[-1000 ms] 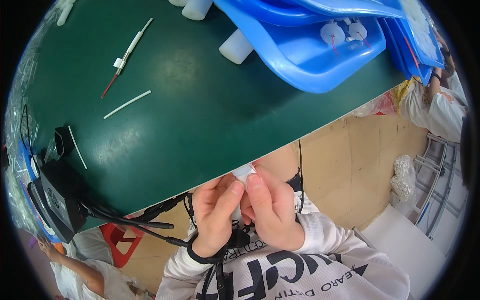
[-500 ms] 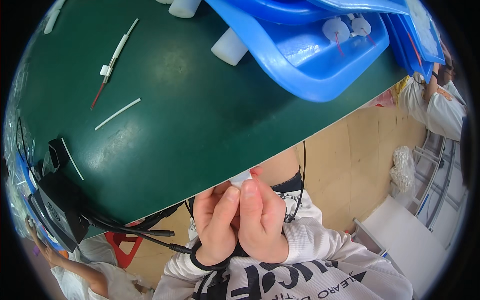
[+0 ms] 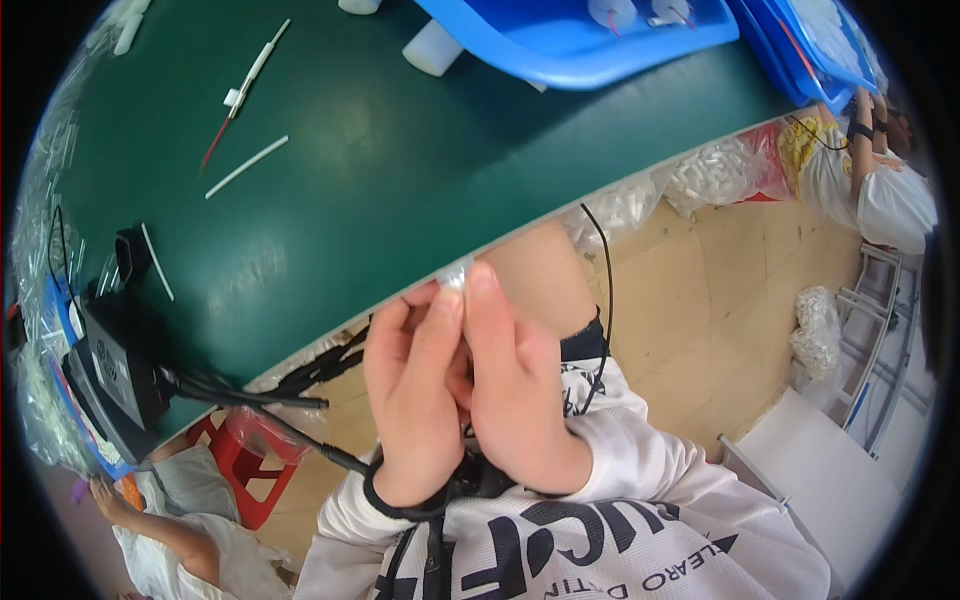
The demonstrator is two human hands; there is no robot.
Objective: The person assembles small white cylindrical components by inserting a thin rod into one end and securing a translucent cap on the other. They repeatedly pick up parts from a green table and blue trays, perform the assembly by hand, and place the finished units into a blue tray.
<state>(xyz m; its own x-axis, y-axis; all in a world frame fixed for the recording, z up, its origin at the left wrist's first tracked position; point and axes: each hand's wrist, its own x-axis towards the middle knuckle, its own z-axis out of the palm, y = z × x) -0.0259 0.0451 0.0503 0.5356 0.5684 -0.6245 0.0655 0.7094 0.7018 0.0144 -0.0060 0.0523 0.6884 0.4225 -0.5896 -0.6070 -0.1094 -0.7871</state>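
Note:
At the near edge of the green table, my left hand [image 3: 415,390] and my right hand [image 3: 515,385] are side by side. Both are closed, thumbs up, pinching one small whitish, shiny piece [image 3: 456,274] between the fingertips. Most of that piece is covered by the fingers, so its kind is unclear. On the table beyond lie a thin rod-like tool [image 3: 250,84] with a white sleeve and a red end, and a loose thin white tube [image 3: 247,167].
A blue tray [image 3: 590,70] holding white round pieces with red threads stands at the back, beside a white cylinder [image 3: 433,48]. Black devices and cables [image 3: 125,365] sit at the left. Bags of white parts [image 3: 715,175] lie past the table edge. Other people work at both sides.
My hands have risen in the picture with the small piece still pinched, while the table and tray have shifted upward in view. The red bit earlier visible at the fingertips no longer shows.

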